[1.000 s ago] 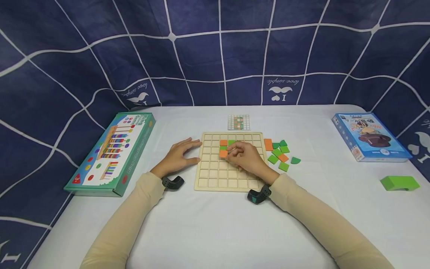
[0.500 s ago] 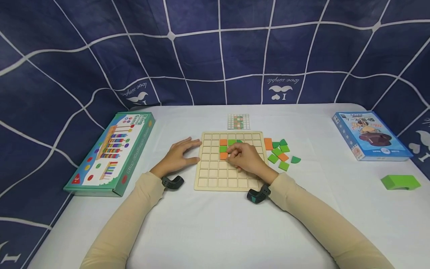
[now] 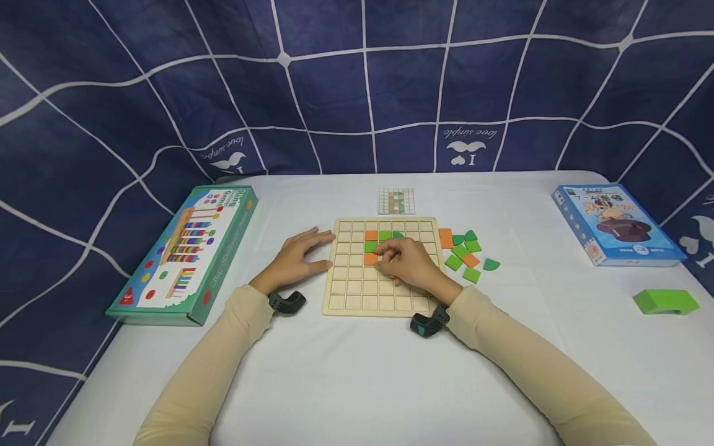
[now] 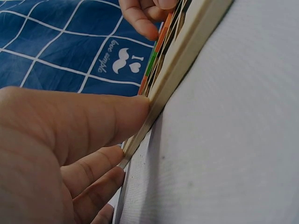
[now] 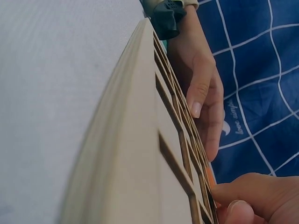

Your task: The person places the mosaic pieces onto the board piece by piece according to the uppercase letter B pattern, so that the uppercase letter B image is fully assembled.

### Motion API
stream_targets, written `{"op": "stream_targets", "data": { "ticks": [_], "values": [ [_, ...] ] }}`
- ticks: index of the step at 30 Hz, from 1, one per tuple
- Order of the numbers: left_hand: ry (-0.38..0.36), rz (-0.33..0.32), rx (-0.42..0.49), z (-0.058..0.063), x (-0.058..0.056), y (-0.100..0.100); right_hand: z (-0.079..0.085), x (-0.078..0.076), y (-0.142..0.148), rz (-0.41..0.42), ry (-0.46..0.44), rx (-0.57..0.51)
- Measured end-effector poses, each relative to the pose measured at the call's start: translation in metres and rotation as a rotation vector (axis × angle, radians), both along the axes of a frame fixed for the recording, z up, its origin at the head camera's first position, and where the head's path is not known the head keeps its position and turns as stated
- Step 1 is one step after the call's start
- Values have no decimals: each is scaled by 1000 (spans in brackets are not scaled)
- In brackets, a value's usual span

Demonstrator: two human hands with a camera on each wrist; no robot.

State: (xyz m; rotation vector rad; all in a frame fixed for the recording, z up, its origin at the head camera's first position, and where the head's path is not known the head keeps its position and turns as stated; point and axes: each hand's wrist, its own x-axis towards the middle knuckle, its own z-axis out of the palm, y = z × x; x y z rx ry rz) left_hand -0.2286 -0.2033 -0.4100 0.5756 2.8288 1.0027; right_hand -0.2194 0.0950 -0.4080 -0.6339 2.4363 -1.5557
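A wooden grid board (image 3: 354,288) lies on the white table. My left hand (image 3: 295,263) rests at its left edge with extended fingers; in the left wrist view the thumb (image 4: 107,116) touches the rim. Over the board's middle, my right hand (image 3: 409,263) has curled fingers and pinches at an orange square tile (image 3: 370,259) in a cell, partly covering it. Above that tile sit a green square (image 3: 370,246) and another orange square (image 3: 370,235). A green square (image 3: 384,235) and a dark green rounded piece (image 3: 398,235) continue the top row. The right palm hides some cells.
Loose tiles (image 3: 458,251), green and orange, lie right of the board. A pattern card (image 3: 396,202) is behind it. A green game box (image 3: 189,254) stands left, a blue box (image 3: 618,226) right, with a green arched block (image 3: 665,301) nearer.
The orange tile at my right fingertips has shifted slightly toward me and now sits straight in its cell. My right hand moved only slightly. The left hand stayed at the board's edge.
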Motion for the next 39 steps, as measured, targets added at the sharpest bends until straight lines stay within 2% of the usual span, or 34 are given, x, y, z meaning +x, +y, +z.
{"op": "stream_targets", "data": {
  "ticks": [5,7,12,14,16,21,24,31,39],
  "values": [
    [-1,-3,-2,-1,-1,0,0,-1,2,18,-31,-28],
    [-2,-3,-4,-1,-1,0,2,-1,3,34,-93,-64],
    [1,-5,-5,-1,-1,-1,9,-1,9,79,-322,-211],
    [2,-6,-4,-2,-1,-1,11,0,13,98,-385,-247],
    [4,-6,-3,-2,-1,-1,15,1,19,131,-410,-253],
    [10,-5,-3,-1,-1,0,21,5,41,246,-381,-207],
    [7,-3,-1,-1,0,0,21,6,56,276,-356,-189],
    [6,-2,-1,-2,-1,-1,18,7,88,280,-271,-192],
    [-1,9,-3,-2,0,0,15,6,123,229,-206,-130]
  ]
}}
